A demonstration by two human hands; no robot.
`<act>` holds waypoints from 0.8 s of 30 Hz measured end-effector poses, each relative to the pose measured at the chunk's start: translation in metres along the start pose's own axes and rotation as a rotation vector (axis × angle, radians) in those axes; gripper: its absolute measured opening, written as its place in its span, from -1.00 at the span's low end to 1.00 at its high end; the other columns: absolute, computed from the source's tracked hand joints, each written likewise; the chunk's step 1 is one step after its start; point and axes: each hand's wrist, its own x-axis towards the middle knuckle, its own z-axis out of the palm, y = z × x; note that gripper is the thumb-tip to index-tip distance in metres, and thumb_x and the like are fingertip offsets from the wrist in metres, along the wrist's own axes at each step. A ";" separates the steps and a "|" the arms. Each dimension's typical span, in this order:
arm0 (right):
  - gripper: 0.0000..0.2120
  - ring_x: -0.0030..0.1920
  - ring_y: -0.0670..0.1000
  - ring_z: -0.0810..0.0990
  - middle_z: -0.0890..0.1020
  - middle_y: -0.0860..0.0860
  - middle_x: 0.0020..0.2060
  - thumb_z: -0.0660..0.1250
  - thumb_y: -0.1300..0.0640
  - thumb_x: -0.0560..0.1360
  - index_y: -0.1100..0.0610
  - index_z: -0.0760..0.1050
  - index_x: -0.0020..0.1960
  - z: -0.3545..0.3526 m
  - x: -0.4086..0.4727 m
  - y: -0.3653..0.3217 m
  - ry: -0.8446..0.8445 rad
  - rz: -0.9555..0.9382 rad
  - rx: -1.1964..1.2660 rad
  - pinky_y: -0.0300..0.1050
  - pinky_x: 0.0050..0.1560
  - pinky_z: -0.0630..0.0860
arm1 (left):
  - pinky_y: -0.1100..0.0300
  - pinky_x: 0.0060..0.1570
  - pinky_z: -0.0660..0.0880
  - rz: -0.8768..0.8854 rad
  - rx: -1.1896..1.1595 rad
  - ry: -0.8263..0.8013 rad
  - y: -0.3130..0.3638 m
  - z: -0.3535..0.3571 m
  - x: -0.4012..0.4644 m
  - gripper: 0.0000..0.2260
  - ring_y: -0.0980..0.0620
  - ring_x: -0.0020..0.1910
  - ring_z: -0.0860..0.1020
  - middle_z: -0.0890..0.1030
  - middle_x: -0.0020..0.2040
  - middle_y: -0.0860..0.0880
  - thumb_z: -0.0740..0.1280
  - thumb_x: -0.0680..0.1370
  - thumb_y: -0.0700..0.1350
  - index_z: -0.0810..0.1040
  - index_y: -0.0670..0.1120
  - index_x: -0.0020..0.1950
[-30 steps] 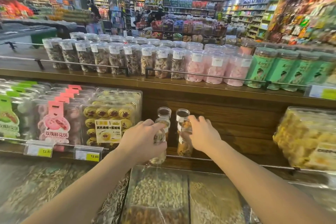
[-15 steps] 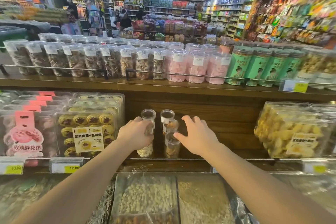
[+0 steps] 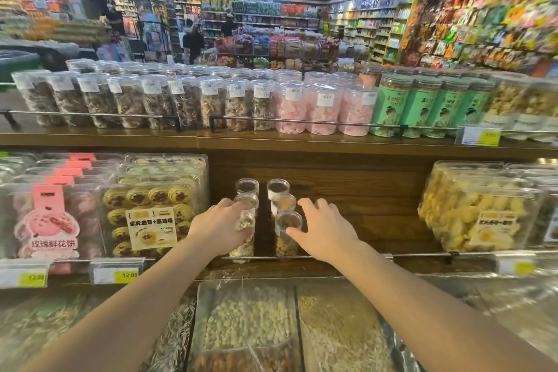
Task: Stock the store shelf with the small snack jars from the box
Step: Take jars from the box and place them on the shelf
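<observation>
Jars going into two rows on the lower shelf.

Nearest, left hand [image 3: 222, 228] curls round the front left jar [image 3: 245, 237], fingers gripping its side; right hand [image 3: 327, 231] is spread, thumb tip touching the front right jar [image 3: 287, 232]. Beyond the fingertips stand four more small jars [image 3: 279, 187], two per row. Best to slide each front jar straight back until snug, keeping it upright behind the rail [image 3: 347, 256]. The box is not in view.

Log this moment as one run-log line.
stage: shelving | left hand: grips front-left jar | right hand: open beside front-right jar | shelf: two short rows
</observation>
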 end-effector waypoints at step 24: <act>-0.32 0.42 0.18 0.37 0.37 0.09 0.42 0.22 -0.33 0.57 -0.03 0.18 0.57 0.009 -0.098 -0.093 -0.178 -0.643 0.000 0.13 0.30 0.47 | 0.05 0.11 0.58 -0.590 0.028 0.136 0.023 -0.061 -0.293 -0.51 0.04 0.20 0.57 0.59 0.22 0.16 0.25 0.46 0.36 0.52 0.20 0.32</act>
